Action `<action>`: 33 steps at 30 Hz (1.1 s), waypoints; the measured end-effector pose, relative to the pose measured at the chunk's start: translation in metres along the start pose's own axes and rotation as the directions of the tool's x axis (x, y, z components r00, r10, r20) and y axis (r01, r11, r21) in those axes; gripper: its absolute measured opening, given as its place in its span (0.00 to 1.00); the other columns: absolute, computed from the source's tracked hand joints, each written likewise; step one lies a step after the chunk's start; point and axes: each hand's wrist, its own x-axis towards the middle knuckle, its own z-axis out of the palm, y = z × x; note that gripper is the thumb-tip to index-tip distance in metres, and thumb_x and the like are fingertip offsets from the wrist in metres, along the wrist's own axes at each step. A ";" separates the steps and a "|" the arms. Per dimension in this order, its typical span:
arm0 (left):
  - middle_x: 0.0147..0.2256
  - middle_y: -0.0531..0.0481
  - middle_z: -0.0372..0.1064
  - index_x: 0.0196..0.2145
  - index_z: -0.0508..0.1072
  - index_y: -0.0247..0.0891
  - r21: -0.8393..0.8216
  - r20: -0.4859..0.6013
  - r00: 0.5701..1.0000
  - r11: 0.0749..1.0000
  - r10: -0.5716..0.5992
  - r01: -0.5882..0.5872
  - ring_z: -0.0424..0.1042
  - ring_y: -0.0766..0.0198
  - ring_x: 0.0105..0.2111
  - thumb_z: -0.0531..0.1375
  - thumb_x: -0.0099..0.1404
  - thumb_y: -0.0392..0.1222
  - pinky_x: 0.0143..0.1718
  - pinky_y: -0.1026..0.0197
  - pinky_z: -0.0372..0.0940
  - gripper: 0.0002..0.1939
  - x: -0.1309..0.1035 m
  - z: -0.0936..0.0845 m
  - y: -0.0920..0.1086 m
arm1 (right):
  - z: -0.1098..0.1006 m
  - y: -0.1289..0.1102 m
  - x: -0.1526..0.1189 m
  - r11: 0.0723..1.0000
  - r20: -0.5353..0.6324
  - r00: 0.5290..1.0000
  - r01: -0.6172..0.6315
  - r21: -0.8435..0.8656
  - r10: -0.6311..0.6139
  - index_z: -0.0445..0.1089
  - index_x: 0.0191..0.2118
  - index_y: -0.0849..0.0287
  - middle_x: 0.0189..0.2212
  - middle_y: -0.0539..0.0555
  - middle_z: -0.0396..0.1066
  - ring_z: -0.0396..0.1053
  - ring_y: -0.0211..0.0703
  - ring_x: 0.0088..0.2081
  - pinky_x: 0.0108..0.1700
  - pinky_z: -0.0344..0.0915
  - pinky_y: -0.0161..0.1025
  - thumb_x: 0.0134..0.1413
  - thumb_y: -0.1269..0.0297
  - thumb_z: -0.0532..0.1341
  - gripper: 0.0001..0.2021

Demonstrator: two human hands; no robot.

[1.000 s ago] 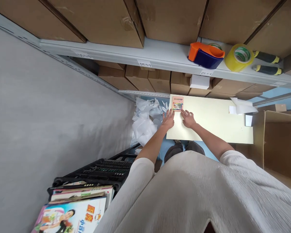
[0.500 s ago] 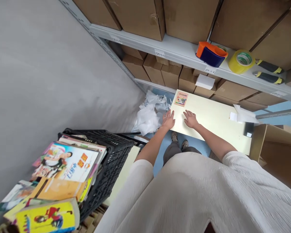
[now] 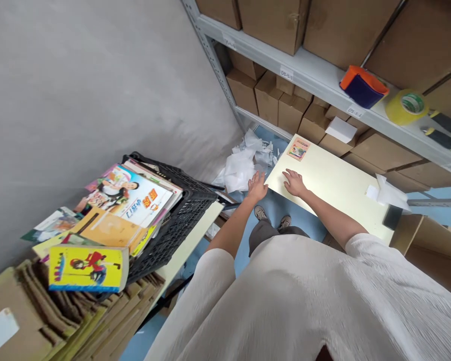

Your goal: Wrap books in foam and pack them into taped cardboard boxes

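My left hand (image 3: 257, 187) is open at the left edge of the cream-coloured table (image 3: 334, 185), its fingers spread and holding nothing. Whether it touches the edge I cannot tell. Over the tabletop, my right hand (image 3: 293, 182) is open as well, palm down with fingers apart. A small pink booklet with a coloured picture (image 3: 298, 149) lies flat on the table's far left corner, just beyond both hands and apart from them.
To the left, a black plastic crate (image 3: 188, 210) holds stacked books (image 3: 135, 193), beside folded cardboard (image 3: 97, 321). White wrapping scraps (image 3: 240, 168) lie by the wall. Boxes fill the grey shelf, which carries a tape dispenser (image 3: 364, 87) and yellow tape (image 3: 406, 108). An open carton (image 3: 432, 250) stands right.
The view has turned left, showing more of the crate and the folded cardboard. My left hand has shifted off the tabletop to its left edge. The booklet has stayed on the table.
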 end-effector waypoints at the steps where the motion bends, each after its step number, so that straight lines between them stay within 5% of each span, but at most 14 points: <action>1: 0.82 0.36 0.38 0.81 0.49 0.38 -0.008 -0.002 1.000 1.000 -0.009 0.009 0.41 0.43 0.81 0.52 0.78 0.47 0.78 0.36 0.46 0.39 -0.002 -0.001 -0.006 | 0.001 -0.006 0.005 1.000 0.008 1.000 0.013 -0.005 -0.013 0.59 0.78 0.62 0.79 0.67 0.53 0.53 0.67 0.76 0.72 0.55 0.64 0.71 0.63 0.51 0.33; 13: 0.82 0.35 0.38 0.81 0.48 0.39 -0.072 -0.010 1.000 0.997 -0.029 0.028 0.43 0.43 0.81 0.53 0.78 0.46 0.78 0.36 0.46 0.39 0.002 -0.029 -0.080 | 0.016 -0.087 0.072 0.999 0.030 0.998 0.050 -0.022 -0.049 0.61 0.77 0.60 0.78 0.66 0.56 0.56 0.67 0.74 0.71 0.58 0.63 0.71 0.62 0.53 0.32; 19: 0.81 0.37 0.42 0.81 0.49 0.41 -0.026 -0.009 0.996 0.995 0.094 -0.094 0.44 0.44 0.81 0.53 0.79 0.47 0.78 0.37 0.48 0.38 0.024 -0.053 -0.077 | -0.004 -0.098 0.080 0.998 -0.052 0.997 -0.048 0.036 0.050 0.63 0.76 0.59 0.78 0.64 0.56 0.57 0.65 0.74 0.71 0.60 0.62 0.71 0.61 0.53 0.32; 24: 0.80 0.35 0.45 0.80 0.53 0.37 -0.005 0.001 0.968 0.968 0.251 -0.251 0.48 0.44 0.80 0.53 0.78 0.46 0.78 0.41 0.51 0.37 0.051 -0.059 -0.038 | -0.054 -0.043 0.041 0.967 -0.288 0.924 -0.226 0.115 0.250 0.64 0.75 0.60 0.77 0.64 0.59 0.57 0.62 0.75 0.72 0.60 0.60 0.73 0.60 0.49 0.30; 29: 0.79 0.34 0.50 0.79 0.56 0.38 0.029 0.045 0.910 0.910 0.412 -0.414 0.54 0.41 0.78 0.55 0.77 0.44 0.75 0.38 0.57 0.36 0.071 -0.054 0.023 | -0.117 0.047 -0.042 0.880 -0.503 0.731 -0.449 0.153 0.460 0.66 0.74 0.61 0.73 0.66 0.63 0.60 0.64 0.72 0.73 0.59 0.61 0.74 0.60 0.47 0.30; 33: 0.79 0.35 0.51 0.79 0.56 0.40 0.063 0.074 0.869 0.868 0.489 -0.493 0.55 0.43 0.78 0.55 0.77 0.45 0.75 0.40 0.57 0.36 0.077 -0.047 0.078 | -0.173 0.134 -0.111 0.810 -0.655 0.554 -0.565 0.158 0.514 0.69 0.71 0.61 0.69 0.68 0.68 0.64 0.67 0.68 0.69 0.63 0.66 0.71 0.62 0.49 0.29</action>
